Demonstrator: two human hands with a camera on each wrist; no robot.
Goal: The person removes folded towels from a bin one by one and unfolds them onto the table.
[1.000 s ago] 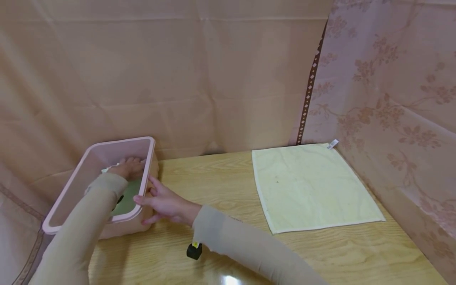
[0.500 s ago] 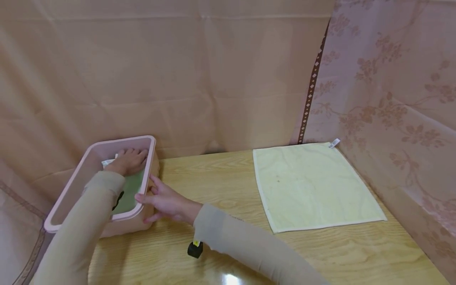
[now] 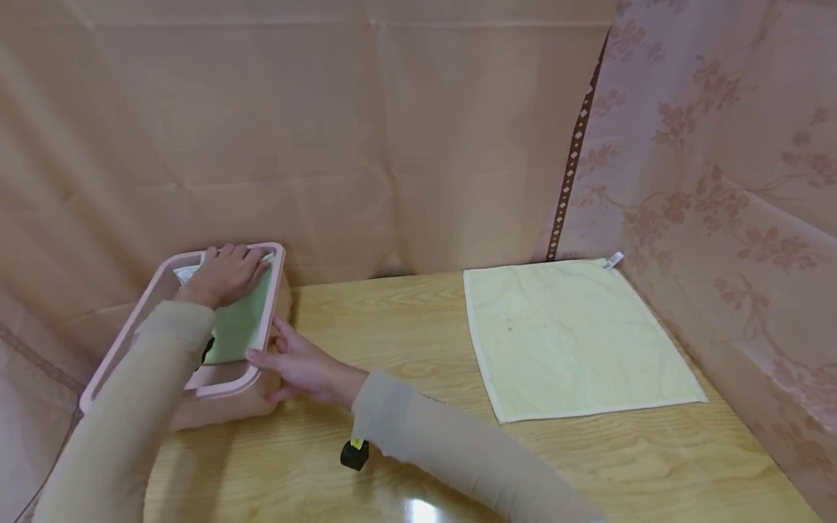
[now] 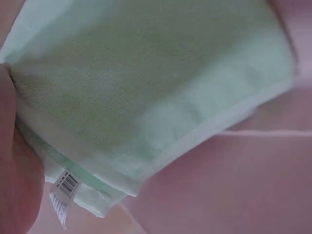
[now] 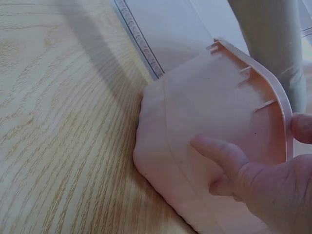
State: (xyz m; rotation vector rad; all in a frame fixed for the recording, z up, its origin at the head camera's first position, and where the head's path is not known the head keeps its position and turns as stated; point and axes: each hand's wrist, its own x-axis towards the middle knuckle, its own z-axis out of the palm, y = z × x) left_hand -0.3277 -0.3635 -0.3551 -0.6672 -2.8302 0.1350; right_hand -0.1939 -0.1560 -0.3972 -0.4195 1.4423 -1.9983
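A person in beige sleeves is working at a wooden table (image 3: pixel 405 341), seen from a head camera. Nearest the viewer, a small black object (image 3: pixel 355 455) with a yellow mark is lying on the table just under the right forearm. Beyond it, the right hand (image 3: pixel 302 367) is bracing the pink bin (image 3: pixel 225 381) at its near right corner, fingers spread against the outer wall and thumb at the rim, as the right wrist view is showing; nothing is being clasped. Farther in, the left hand (image 3: pixel 224 274) is gripping a folded green towel (image 3: pixel 240 325), fingers curled over its top edge, holding it at rim height in the far half of the bin. The left wrist view is showing the towel's white hem and a small barcode label (image 4: pixel 62 194) hanging at one corner beside the hand. To the right, well apart from the bin, a pale yellow cloth (image 3: pixel 575 338) is lying flat on the table. At the back, beige and flowered curtains (image 3: pixel 418 131) are hanging behind the table.
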